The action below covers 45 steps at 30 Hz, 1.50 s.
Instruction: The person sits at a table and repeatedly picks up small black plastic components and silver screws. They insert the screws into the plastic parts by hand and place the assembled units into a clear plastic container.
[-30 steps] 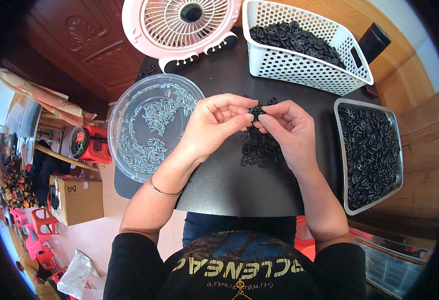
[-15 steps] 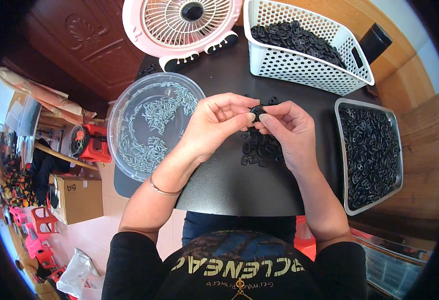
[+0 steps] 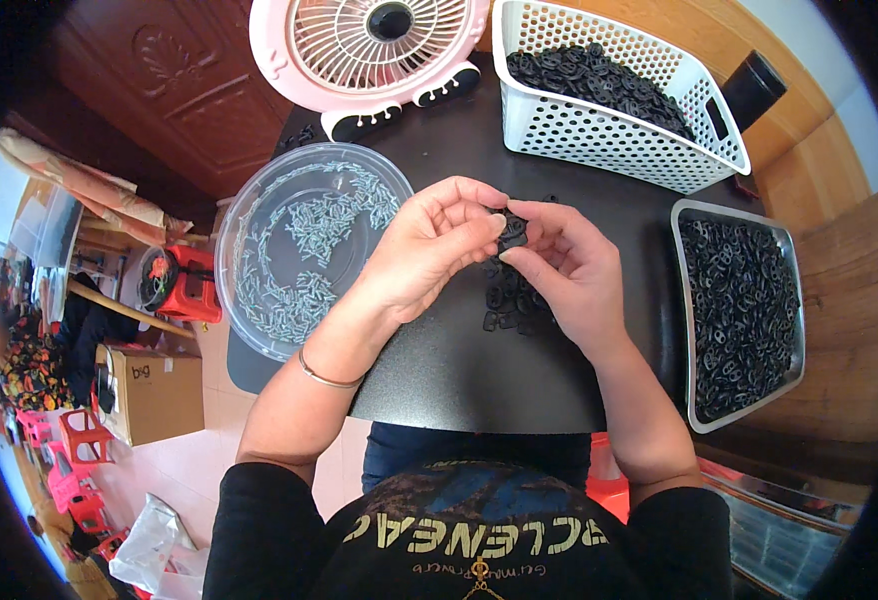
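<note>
Pinching a small black piece (image 3: 513, 234) between thumb and fingertips, the left hand (image 3: 437, 240) is nearly closed, its thumb lying on the piece's left side. The right hand (image 3: 569, 250) has loosened: its thumb has dropped to the near side, leaving a wider gap below the index finger, which meets the piece's far end. This shift seems to leave the left pinch carrying most of the hold, with the right fingers steadying; whether anything else is tucked in either palm, I cannot tell. The piece is above the table (image 3: 439, 385), over a pile (image 3: 509, 295) of similar black pieces partly hidden by the right hand. To the left stands a clear bowl (image 3: 357, 250) with silvery screws (image 3: 319, 235); to the right, a metal tray (image 3: 684, 310) full of black parts (image 3: 744, 300). Farther off are a white basket (image 3: 599, 145), also holding black pieces, and a pink fan (image 3: 391, 22).
</note>
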Tool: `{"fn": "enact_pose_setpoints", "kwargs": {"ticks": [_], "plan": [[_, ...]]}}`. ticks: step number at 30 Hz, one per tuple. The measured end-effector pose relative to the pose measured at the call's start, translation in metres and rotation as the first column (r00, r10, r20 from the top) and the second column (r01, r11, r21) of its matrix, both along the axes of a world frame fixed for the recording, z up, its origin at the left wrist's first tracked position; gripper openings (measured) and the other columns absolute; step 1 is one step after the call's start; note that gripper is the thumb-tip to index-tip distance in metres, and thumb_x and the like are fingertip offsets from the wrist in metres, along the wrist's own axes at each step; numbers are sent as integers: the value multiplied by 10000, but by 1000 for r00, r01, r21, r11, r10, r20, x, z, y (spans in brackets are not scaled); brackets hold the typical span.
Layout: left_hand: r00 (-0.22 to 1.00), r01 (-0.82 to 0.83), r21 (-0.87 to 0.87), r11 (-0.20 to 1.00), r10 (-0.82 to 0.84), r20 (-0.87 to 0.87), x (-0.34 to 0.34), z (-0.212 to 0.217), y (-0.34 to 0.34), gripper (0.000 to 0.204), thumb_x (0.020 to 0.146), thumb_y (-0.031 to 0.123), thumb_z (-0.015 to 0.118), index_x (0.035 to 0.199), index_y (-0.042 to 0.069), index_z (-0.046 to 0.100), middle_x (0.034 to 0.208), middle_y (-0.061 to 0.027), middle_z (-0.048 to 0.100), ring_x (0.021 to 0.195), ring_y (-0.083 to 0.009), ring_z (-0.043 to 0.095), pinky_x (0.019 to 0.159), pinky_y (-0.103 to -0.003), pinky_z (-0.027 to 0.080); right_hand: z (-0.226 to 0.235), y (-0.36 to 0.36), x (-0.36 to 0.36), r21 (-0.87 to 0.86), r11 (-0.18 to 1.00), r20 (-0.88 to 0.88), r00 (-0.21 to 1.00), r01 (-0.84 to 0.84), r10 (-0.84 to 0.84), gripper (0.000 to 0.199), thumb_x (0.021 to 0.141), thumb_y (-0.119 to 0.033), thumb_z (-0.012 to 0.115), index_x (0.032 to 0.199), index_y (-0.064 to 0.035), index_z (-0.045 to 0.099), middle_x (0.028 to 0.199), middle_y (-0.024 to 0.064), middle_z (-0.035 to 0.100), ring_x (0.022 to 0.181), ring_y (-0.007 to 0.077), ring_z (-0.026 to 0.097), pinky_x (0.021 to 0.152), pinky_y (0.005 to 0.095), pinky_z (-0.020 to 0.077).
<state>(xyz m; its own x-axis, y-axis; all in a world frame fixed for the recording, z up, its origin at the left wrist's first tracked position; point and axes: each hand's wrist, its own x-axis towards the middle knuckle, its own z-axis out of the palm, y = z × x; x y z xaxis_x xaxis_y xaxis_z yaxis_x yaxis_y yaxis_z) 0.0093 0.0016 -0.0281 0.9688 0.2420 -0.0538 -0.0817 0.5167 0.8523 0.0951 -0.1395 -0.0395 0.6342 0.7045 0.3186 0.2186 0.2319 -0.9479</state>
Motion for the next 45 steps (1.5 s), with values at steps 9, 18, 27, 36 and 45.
{"fn": "enact_pose_setpoints", "kwargs": {"ticks": [9, 18, 27, 36, 45], "plan": [[997, 71, 6, 997, -70, -28, -3, 1, 2, 275, 798, 45, 590, 1040, 24, 460, 772, -32, 589, 671, -66, 535, 609, -179, 443, -6, 2, 2, -7, 999, 148, 988, 53, -52, 301, 665, -17, 699, 952, -31, 610, 720, 16, 563, 606, 52, 532, 545, 185, 455], [994, 87, -15, 996, -87, -62, -3, 1, 2, 248, 789, 39, 604, 990, 37, 458, 743, -31, 585, 665, -71, 539, 603, -178, 444, -6, -1, 2, -81, 986, 271, 955, 148, -121, 278, 651, -48, 718, 911, -41, 620, 669, 14, 568, 566, 50, 516, 530, 178, 438], [997, 66, 14, 998, -66, -35, -2, 0, 1, 260, 806, 42, 581, 1033, 39, 454, 779, -21, 577, 672, -64, 537, 611, -172, 454, -7, 3, 1, 27, 999, 41, 998, 36, -37, 234, 665, -19, 706, 886, -40, 635, 734, 5, 557, 607, 41, 499, 532, 184, 435], [998, -52, 280, 959, 40, 49, -9, 13, 13, 322, 779, 33, 586, 1068, 6, 447, 812, -56, 595, 701, -89, 538, 624, -194, 431, 16, 14, -2, -133, 980, 101, 985, 150, -138, 249, 679, -13, 696, 915, -32, 618, 689, -42, 498, 620, 24, 471, 550, 162, 391], [949, -298, 808, 509, 247, 195, -83, 59, 70, 166, 805, 101, 586, 941, 13, 551, 844, -33, 599, 735, -82, 538, 657, -218, 435, 67, 50, 77, 362, 897, -254, 953, 254, -167, 661, 826, -26, 525, 1284, 133, 76, 1047, 256, 502, 935, 260, 570, 849, 277, 462]]}}
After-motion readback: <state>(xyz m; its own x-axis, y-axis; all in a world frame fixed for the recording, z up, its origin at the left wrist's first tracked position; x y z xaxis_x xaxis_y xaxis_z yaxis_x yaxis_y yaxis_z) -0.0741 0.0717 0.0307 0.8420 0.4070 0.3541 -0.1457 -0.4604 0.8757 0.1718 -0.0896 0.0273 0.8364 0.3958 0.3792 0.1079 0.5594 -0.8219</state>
